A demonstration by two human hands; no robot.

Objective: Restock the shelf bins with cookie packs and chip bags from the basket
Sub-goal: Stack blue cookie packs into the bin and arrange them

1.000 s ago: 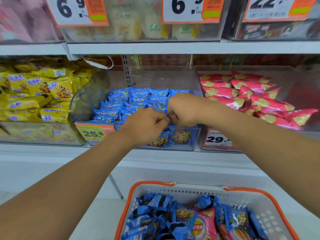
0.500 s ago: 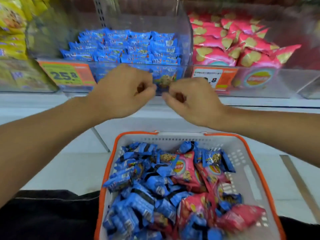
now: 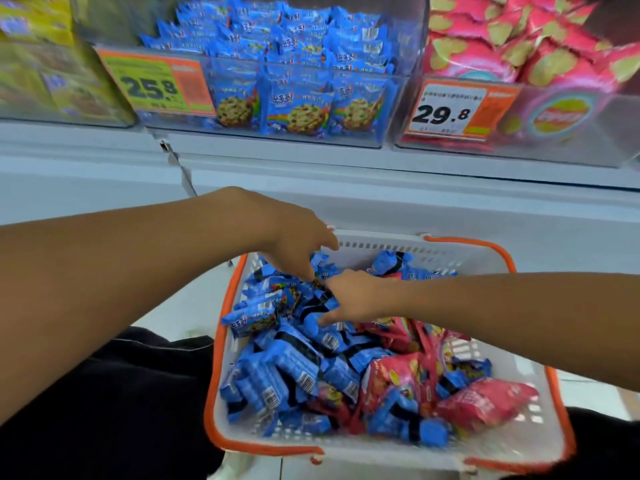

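Where foil crinkles: perforated plastic basket (image 3: pixel 388 441)

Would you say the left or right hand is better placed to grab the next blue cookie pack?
Probably the right hand: its fingers already rest on the blue cookie packs, while the left hand reaches only the pile's far edge.

White shelf (image 3: pixel 346 168) with three clear bins; basket on the floor (image 3: pixel 173 306) below.
At 12 o'clock the middle bin (image 3: pixel 398 109) holds blue cookie packs (image 3: pixel 277 36); at 1 o'clock a bin (image 3: pixel 554 133) of pink chip bags (image 3: pixel 519 46); at 11 o'clock a blurred bin (image 3: pixel 41 112) of yellow packs (image 3: pixel 34 22). At 6 o'clock the orange-rimmed white basket (image 3: pixel 512 445) carries mixed blue and pink packs.
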